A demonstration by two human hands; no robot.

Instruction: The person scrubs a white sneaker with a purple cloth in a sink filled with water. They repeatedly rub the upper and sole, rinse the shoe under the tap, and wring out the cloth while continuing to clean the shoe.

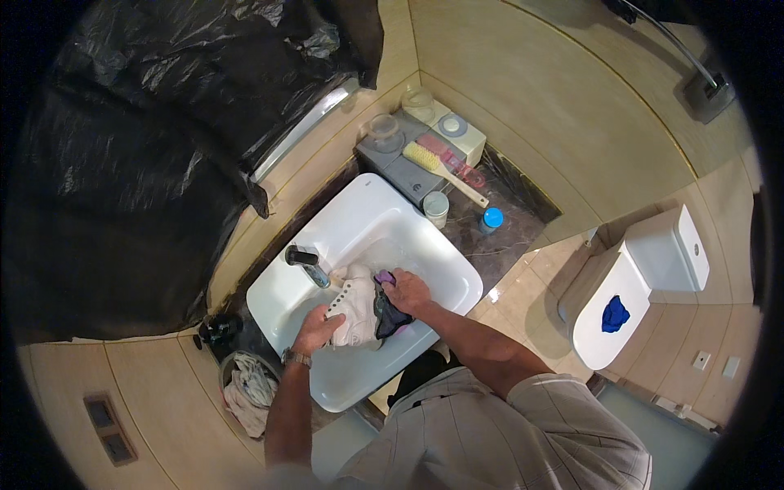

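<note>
In the white washbasin (349, 380), my left hand (320, 327) grips one end of a white high-top shoe (355, 309) with a row of dark eyelets. The shoe lies below the chrome faucet (312, 269), over shallow water. My right hand (407, 291) holds a dark cloth (389, 315) with a purple part (384, 277) against the shoe's right side. Whether the cloth touches the shoe all along its side cannot be told.
Behind the basin, a yellow-bristled brush (447, 174) and a pink brush (462, 166) lie on grey and white boxes. A lidded jar (435, 205) and blue-capped container (491, 219) stand nearby. A bucket of cloths (248, 392) sits left; a toilet (606, 306) bears a blue cloth (615, 314).
</note>
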